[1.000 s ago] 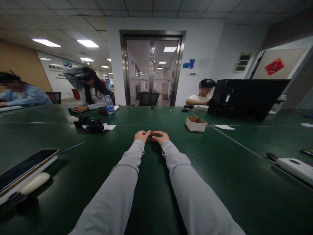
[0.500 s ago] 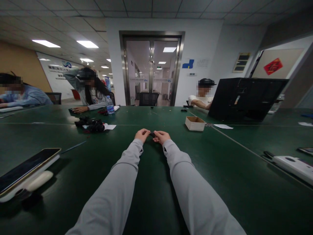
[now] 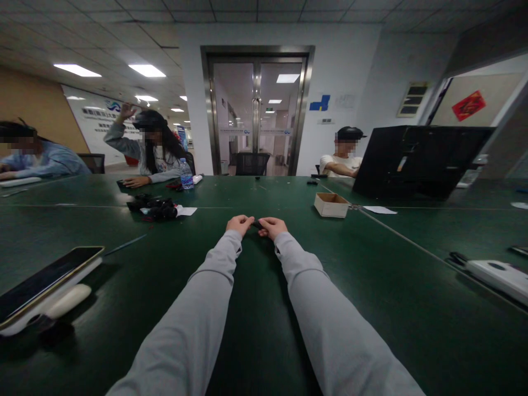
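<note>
Both my arms reach out over the green table (image 3: 256,286). Between my fingertips is a small black piece (image 3: 257,224), too small for me to tell its kind. My left hand (image 3: 240,225) pinches its left end, and my right hand (image 3: 272,227) grips its right side with thumb and fingers. Most of the piece is hidden by the fingers. It is held just above the table or touching it; I cannot tell which.
Left of my hands lies a heap of black parts (image 3: 154,208) on white paper. An open cardboard box (image 3: 331,205) stands to the right, near a black monitor (image 3: 416,162). A phone (image 3: 49,280) lies at near left, a white power strip (image 3: 501,275) at right. Several people sit around the table.
My hands stay pinched on the black piece, nearly unmoved. The view has shifted slightly. Across the table, a person's raised hand has moved up off their head.
</note>
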